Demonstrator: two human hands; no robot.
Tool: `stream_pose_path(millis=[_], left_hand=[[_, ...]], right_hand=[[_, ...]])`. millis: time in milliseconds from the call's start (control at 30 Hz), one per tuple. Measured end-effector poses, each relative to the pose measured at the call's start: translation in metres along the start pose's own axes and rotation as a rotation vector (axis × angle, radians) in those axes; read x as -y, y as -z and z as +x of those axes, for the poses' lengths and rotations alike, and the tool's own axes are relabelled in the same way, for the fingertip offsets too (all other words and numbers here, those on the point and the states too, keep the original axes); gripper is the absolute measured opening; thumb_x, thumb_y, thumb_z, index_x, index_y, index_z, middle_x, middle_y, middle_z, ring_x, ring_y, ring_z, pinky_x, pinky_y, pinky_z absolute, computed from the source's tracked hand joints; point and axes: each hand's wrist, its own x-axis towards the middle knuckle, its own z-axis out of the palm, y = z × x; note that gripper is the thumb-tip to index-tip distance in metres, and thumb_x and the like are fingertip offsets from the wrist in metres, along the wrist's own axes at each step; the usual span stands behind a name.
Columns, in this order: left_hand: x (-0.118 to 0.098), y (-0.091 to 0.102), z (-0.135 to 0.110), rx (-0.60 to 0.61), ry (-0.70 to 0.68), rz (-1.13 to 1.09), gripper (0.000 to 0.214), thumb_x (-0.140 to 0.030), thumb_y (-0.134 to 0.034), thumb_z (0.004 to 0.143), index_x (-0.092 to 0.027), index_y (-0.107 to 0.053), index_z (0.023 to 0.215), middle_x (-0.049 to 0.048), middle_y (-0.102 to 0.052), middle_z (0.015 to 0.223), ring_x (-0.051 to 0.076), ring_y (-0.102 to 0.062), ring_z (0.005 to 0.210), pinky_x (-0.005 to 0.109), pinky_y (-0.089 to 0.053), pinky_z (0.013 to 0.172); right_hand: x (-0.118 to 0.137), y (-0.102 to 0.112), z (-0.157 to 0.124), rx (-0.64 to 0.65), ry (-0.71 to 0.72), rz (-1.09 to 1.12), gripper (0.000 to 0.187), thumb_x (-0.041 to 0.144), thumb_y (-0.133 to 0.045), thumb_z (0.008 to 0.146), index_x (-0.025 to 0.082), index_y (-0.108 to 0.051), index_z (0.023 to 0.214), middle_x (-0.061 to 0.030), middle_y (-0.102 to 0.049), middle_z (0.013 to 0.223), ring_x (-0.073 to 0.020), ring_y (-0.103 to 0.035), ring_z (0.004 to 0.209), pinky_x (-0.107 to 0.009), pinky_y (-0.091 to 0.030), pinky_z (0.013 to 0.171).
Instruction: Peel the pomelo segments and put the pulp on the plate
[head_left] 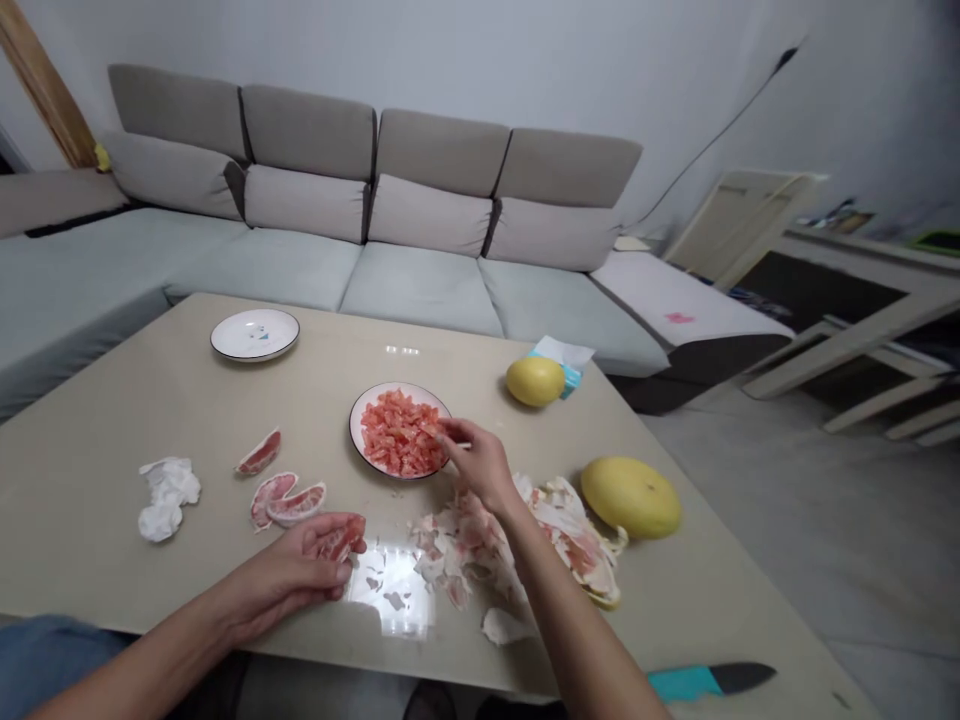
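Observation:
My left hand is closed around a peeled pomelo segment above the near side of the table. Over the right rim of a white, dark-edged plate, my right hand pinches a small piece of pomelo flesh, its fingertips against the heap. Loose red pomelo flesh fills that plate. Left of it lie a single pomelo segment and a few more segments with membrane still on. Beneath my right forearm spreads a pile of torn membrane and peel.
Two whole yellow pomelos sit on the right, the farther beside a tissue pack. A knife with a teal handle lies near the front right edge. A second plate and crumpled tissue are left. A sofa stands behind.

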Motion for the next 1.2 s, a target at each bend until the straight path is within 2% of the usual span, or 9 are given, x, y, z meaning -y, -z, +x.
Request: stream_pose_path(millis=[167, 333, 433, 567, 700, 767, 933, 1067, 1200], left_hand=[[-0.005, 0.003, 0.003, -0.013, 0.009, -0.034, 0.04, -0.026, -0.076, 0.074, -0.017, -0.062, 0.11, 0.0108, -0.066, 0.111, 0.011, -0.061, 0.075, 0.026, -0.047, 0.07], [-0.008, 0.009, 0.005, 0.044, -0.009, -0.109, 0.03, -0.033, -0.069, 0.081, -0.016, -0.067, 0.106, 0.0116, -0.066, 0.111, 0.015, -0.063, 0.08, 0.027, -0.046, 0.068], [-0.006, 0.011, 0.007, 0.07, 0.003, -0.175, 0.026, -0.031, -0.068, 0.082, -0.015, -0.07, 0.102, 0.0102, -0.065, 0.107, 0.012, -0.061, 0.076, 0.023, -0.042, 0.061], [-0.003, 0.008, 0.006, 0.081, 0.033, -0.217, 0.026, -0.03, -0.069, 0.081, -0.014, -0.072, 0.102, 0.0096, -0.064, 0.103, 0.01, -0.057, 0.07, 0.02, -0.036, 0.055], [0.002, -0.002, 0.001, 0.118, 0.075, -0.189, 0.031, -0.037, -0.065, 0.084, -0.012, -0.071, 0.1, 0.0085, -0.064, 0.091, 0.01, -0.054, 0.066, 0.019, -0.032, 0.051], [0.006, -0.009, -0.003, 0.131, 0.068, -0.132, 0.032, -0.041, -0.061, 0.085, -0.012, -0.07, 0.098, 0.0075, -0.064, 0.088, 0.01, -0.054, 0.065, 0.019, -0.031, 0.051], [0.015, -0.02, -0.009, 0.174, -0.02, 0.055, 0.03, -0.044, -0.055, 0.089, -0.018, -0.061, 0.102, 0.0047, -0.063, 0.094, 0.008, -0.051, 0.062, 0.02, -0.028, 0.05], [0.021, -0.019, -0.007, 0.227, -0.115, 0.255, 0.034, -0.035, -0.071, 0.079, -0.023, -0.053, 0.105, 0.0, -0.063, 0.089, 0.01, -0.055, 0.066, 0.021, -0.037, 0.055], [0.019, -0.017, -0.005, 0.11, -0.305, 0.432, 0.025, -0.029, -0.071, 0.079, -0.023, -0.059, 0.099, 0.0039, -0.063, 0.1, 0.017, -0.06, 0.088, 0.028, -0.046, 0.074]], right_hand=[[-0.016, -0.005, 0.062, 0.017, 0.011, -0.214, 0.019, 0.025, -0.062, 0.089, 0.015, -0.067, 0.103, -0.0083, -0.069, 0.101, -0.0208, -0.064, 0.093, -0.04, -0.05, 0.089], [-0.015, 0.005, 0.066, 0.016, 0.011, -0.298, 0.018, 0.024, -0.058, 0.09, 0.016, -0.068, 0.104, -0.009, -0.069, 0.104, -0.0216, -0.065, 0.094, -0.038, -0.049, 0.088], [-0.004, 0.015, 0.04, -0.017, 0.027, -0.283, 0.027, 0.02, -0.054, 0.088, 0.015, -0.069, 0.11, -0.0087, -0.073, 0.09, -0.0222, -0.066, 0.086, -0.035, -0.049, 0.083], [0.022, 0.017, -0.028, 0.065, 0.062, -0.199, 0.028, 0.029, -0.054, 0.089, 0.018, -0.07, 0.109, -0.004, -0.072, 0.073, -0.019, -0.066, 0.066, -0.03, -0.051, 0.066], [0.048, 0.002, -0.101, 0.293, 0.183, 0.077, 0.023, 0.028, -0.063, 0.086, 0.023, -0.07, 0.106, -0.0055, -0.071, 0.096, -0.0177, -0.065, 0.08, -0.03, -0.051, 0.074], [0.055, -0.007, -0.122, 0.292, 0.224, 0.152, 0.026, 0.026, -0.068, 0.083, 0.025, -0.069, 0.109, -0.0057, -0.068, 0.101, -0.0176, -0.063, 0.085, -0.03, -0.05, 0.08], [0.052, -0.025, -0.136, 0.26, 0.286, 0.217, 0.027, 0.023, -0.07, 0.081, 0.027, -0.069, 0.108, -0.0054, -0.065, 0.097, -0.0187, -0.061, 0.089, -0.03, -0.049, 0.079], [0.046, -0.028, -0.135, 0.224, 0.283, 0.238, 0.015, 0.021, -0.069, 0.082, 0.025, -0.072, 0.096, -0.0041, -0.064, 0.085, -0.0168, -0.06, 0.078, -0.028, -0.048, 0.069], [0.043, -0.026, -0.137, 0.243, 0.261, 0.28, 0.016, 0.019, -0.069, 0.081, 0.023, -0.071, 0.096, -0.005, -0.065, 0.089, -0.017, -0.061, 0.079, -0.028, -0.05, 0.07]])
